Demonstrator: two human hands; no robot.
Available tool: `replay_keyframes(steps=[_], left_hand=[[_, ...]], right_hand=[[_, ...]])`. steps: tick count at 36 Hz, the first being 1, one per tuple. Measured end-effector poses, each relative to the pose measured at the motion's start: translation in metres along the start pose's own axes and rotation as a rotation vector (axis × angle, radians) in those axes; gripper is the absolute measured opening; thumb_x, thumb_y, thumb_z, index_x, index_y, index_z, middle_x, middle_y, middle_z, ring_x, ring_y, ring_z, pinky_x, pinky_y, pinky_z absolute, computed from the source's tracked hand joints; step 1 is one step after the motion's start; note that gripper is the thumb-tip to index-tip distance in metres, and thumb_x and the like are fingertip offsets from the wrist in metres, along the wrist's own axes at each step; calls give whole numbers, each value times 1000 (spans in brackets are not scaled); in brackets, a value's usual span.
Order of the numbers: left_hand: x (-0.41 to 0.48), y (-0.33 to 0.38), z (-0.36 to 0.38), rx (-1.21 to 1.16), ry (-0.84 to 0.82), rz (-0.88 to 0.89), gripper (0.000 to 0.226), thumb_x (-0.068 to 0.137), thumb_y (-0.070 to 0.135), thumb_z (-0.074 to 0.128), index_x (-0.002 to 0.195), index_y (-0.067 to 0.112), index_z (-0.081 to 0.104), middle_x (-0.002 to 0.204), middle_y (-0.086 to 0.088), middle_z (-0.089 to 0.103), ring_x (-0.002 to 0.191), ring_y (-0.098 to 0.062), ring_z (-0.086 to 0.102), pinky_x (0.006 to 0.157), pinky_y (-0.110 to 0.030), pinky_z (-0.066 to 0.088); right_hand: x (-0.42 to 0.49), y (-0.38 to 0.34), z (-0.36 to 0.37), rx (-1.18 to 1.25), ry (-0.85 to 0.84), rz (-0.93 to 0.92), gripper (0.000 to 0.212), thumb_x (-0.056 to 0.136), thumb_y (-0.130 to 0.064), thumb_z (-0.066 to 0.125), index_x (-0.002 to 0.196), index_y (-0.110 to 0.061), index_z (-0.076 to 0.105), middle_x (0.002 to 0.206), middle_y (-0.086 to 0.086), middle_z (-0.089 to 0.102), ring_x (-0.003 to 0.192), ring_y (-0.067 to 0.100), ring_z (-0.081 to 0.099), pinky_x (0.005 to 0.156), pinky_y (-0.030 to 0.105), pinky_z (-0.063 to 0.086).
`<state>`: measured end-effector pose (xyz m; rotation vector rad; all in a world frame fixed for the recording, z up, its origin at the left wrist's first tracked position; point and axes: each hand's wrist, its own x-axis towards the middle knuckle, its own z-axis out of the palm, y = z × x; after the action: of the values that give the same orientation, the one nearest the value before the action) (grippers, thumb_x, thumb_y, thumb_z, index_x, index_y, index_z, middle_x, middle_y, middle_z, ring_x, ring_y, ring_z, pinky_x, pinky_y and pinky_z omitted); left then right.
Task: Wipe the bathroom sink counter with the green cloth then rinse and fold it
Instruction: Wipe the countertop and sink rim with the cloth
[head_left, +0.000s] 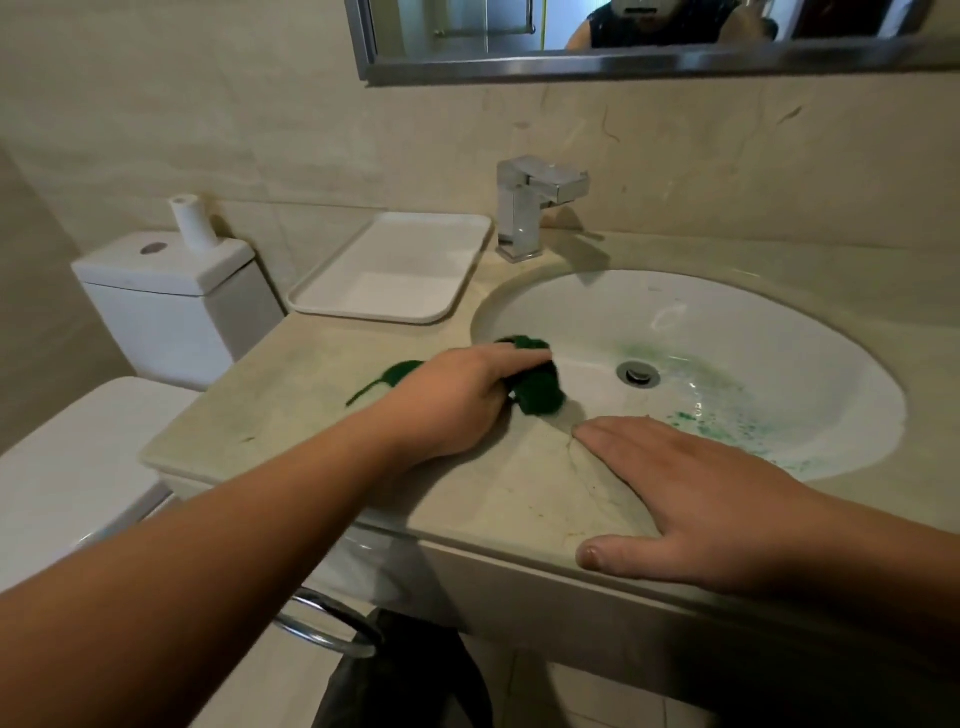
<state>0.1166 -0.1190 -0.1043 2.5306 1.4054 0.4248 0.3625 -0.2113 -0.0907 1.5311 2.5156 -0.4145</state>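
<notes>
The green cloth (537, 392) lies bunched at the left rim of the sink, part on the worktop (519, 488) and part hanging over into the basin (727, 322), with a thin tail trailing left across the stone. It looks soft, limp and probably damp, so it should be light and shapeless; a full-palm hold over the bunched middle would control it better than a pinch at a corner. The left hand (457, 395) presses down on it, fingers (519, 358) curled closed over the wad. The right hand (691, 499) rests flat on the front worktop, fingers spread and holding nothing, apart from the cloth. The basin holds green specks and smears around and in front of the drain (639, 373), with a wet sheen. The white tray (311, 299) behind carries nothing visible. The faucet (530, 208) shows no running water. Wiping appears to be in hand; rinsing and folding are not yet done.
</notes>
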Motion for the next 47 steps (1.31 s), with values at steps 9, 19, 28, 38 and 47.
replay_keyframes(steps=[9, 19, 28, 38, 47], left_hand=[[-73, -115, -62, -1, 220, -483, 50, 109, 24, 45, 157, 38, 39, 141, -10, 60, 117, -30, 59, 99, -49, 47], [-51, -100, -44, 95, 95, -576, 58, 110, 27, 38, 166, 32, 23, 171, -10, 28, 154, -35, 32, 124, -47, 26], [-41, -28, -17, 90, 50, -376, 59, 109, 23, 38, 166, 30, 24, 164, -6, 42, 146, -30, 43, 117, -46, 37], [-55, -3, -15, 54, -16, -255, 59, 108, 19, 40, 163, 39, 31, 165, -4, 42, 146, -29, 45, 117, -36, 34], [-124, -113, -55, 71, 111, -556, 54, 109, 23, 43, 160, 41, 35, 131, -13, 66, 102, -25, 60, 87, -37, 45]], right_hand=[[3, -1, -3, 27, -12, -23, 106, 72, -98, 32, 157, -45, -2, 166, -20, 9, 146, 3, 22, 118, 33, 31], [2, 1, 2, 5, 27, -41, 102, 75, -97, 33, 157, -44, 2, 164, -20, 15, 143, 4, 26, 115, 32, 34], [-4, -2, 1, -1, 51, -36, 101, 78, -94, 32, 159, -40, 6, 167, -14, 17, 147, 8, 27, 118, 36, 34], [-14, -9, 2, -7, 79, 5, 94, 82, -89, 37, 159, -43, 10, 166, -14, 24, 145, 10, 33, 115, 38, 38], [-8, -5, 6, -16, 103, 4, 101, 77, -94, 32, 160, -41, 10, 167, -16, 22, 146, 9, 34, 113, 38, 39]])
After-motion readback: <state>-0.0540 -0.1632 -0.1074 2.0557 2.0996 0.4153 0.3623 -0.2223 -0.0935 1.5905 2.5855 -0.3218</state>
